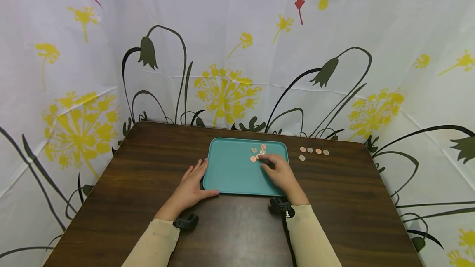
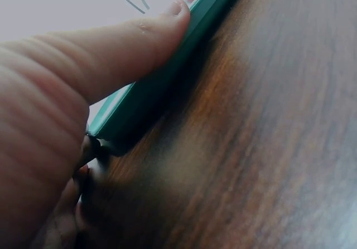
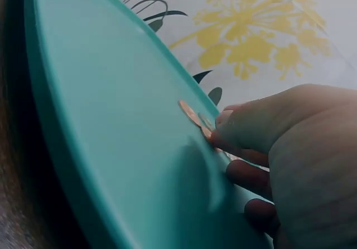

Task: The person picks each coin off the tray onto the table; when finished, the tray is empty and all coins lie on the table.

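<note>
A turquoise tray [image 1: 233, 172] lies on the dark wooden table. My left hand [image 1: 191, 188] rests at its front left corner, fingers spread along the left side and the thumb [image 2: 139, 45] lying straight across the front rim. Over the right half of the tray, my right hand [image 1: 280, 172] pinches a copper coin [image 1: 258, 157] between thumb and fingertips, low at the tray's surface. Close around those fingertips lie another copper coin [image 1: 253, 158], a silver coin [image 1: 254, 150], a second silver coin [image 1: 262, 151] and a further copper coin [image 1: 263, 146].
Several copper and silver coins [image 1: 310, 150] lie on the table right of the tray, most in a row, with one silver coin [image 1: 302, 158] in front. A white curtain [image 1: 237, 32] with printed flowers hangs behind the table [image 1: 352, 209]. Both wrists wear black camera bands.
</note>
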The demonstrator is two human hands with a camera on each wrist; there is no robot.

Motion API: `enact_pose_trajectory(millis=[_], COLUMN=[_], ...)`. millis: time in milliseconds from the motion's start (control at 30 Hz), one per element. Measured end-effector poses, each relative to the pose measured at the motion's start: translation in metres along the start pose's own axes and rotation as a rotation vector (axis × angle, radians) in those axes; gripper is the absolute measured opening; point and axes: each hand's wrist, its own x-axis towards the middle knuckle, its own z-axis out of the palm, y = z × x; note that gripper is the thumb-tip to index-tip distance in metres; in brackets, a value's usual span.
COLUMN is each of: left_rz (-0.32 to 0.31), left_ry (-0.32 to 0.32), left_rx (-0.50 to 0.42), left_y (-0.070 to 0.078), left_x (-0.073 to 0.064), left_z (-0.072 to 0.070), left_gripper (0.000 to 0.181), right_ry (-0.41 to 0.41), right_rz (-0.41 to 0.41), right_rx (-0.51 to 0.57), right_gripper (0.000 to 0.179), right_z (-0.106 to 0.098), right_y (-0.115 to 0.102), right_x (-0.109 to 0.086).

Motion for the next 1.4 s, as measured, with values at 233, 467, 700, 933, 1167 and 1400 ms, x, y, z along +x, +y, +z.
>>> enact_pose_trajectory(millis=[233, 467, 700, 933, 1167, 1400], left_rz=[0.004, 0.000, -0.003, -0.008, -0.010, -0.016], left_ry=[0.004, 0.002, 0.003, 0.000, -0.003, -0.003], left_rx=[0.002, 0.003, 0.001, 0.016, 0.019, 0.015], left_y=[-0.001, -0.001, 0.001, 0.001, 0.001, 0.002], left_x=[0.000, 0.000, 0.000, 0.000, 0.000, 0.001], left_z=[0.000, 0.001, 0.000, 0.000, 0.001, 0.001], left_gripper=[0.123, 0.123, 0.124, 0.124, 0.124, 0.123], right_ry=[0.034, -0.003, -0.038, -0.047, -0.039, 0.094], right_rz=[-0.011, 0.026, 0.006, -0.002, 0.060, 0.007], right_rx=[-0.003, -0.109, -0.145, -0.194, -0.055, 0.006], right_gripper=[0.029, 0.020, 0.020, 0.012, 0.022, 0.007], right_z=[0.000, 0.004, 0.002, 0.003, 0.002, -0.010], right_y=[-0.001, 0.001, -0.004, -0.003, 0.000, -0.004], right_x=[0.000, 0.000, -0.001, 0.000, -0.002, -0.001])
